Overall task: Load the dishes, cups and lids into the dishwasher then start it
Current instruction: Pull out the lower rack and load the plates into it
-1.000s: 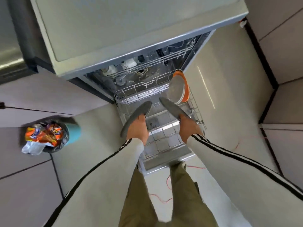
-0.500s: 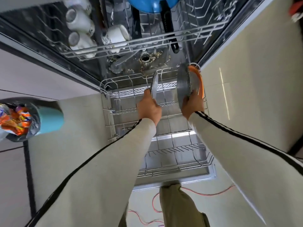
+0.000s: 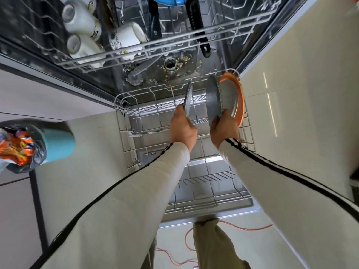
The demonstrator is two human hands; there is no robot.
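Here we hold two round grey plates on edge, one gripped in each hand: left hand [image 3: 183,131] clasping a thin grey plate [image 3: 188,99], right hand [image 3: 223,129] a ridged grey plate [image 3: 212,98], probably to slot between the wire lower rack [image 3: 124,121] tines.

Lower rack [image 3: 124,136] pulled out over the open dishwasher door [image 3: 213,216], white wire, mostly bare tines. At its far right corner an orange plate [image 3: 240,105] stands on edge, a grey plate [image 3: 212,101] upright just beside it on its left, another grey plate [image 3: 188,98] edge-on further left. Upper rack [image 3: 174,42] above carries white cups [image 3: 81,20] on their sides, a blue dish [image 3: 167,0] and a black utensil [image 3: 198,26]. Beige tiled floor [image 3: 291,113] holds a teal bin [image 3: 58,140] lined with a grey bag at left, and a red cable [image 3: 242,228] near the door.
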